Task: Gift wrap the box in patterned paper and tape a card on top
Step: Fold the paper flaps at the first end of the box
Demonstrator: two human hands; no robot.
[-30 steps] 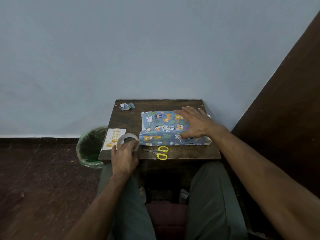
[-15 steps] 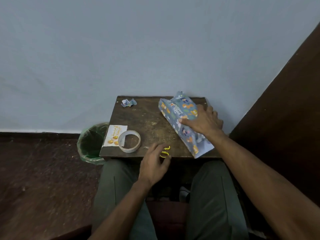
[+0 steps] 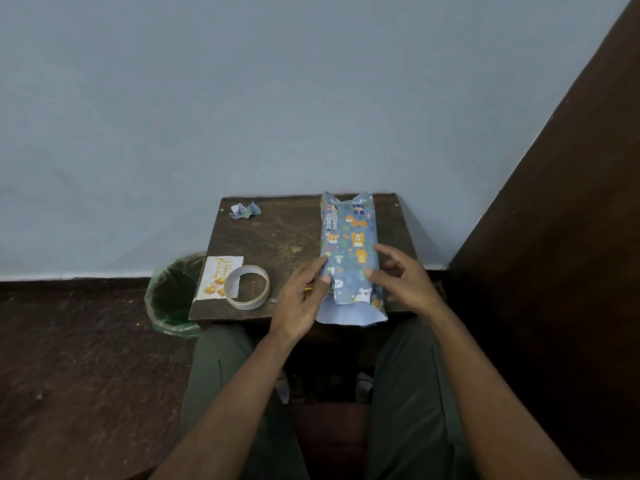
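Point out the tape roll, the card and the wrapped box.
tape roll [image 3: 246, 305]: head view, on its near rim.
card [image 3: 214, 271]: head view, on its printed face left of the roll.
wrapped box [image 3: 349, 237]: head view, on the patterned top face.

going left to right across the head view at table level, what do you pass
green bin → card → tape roll → left hand → wrapped box → right hand

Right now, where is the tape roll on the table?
The tape roll lies flat near the table's front left corner, overlapping the card, left of the left hand.
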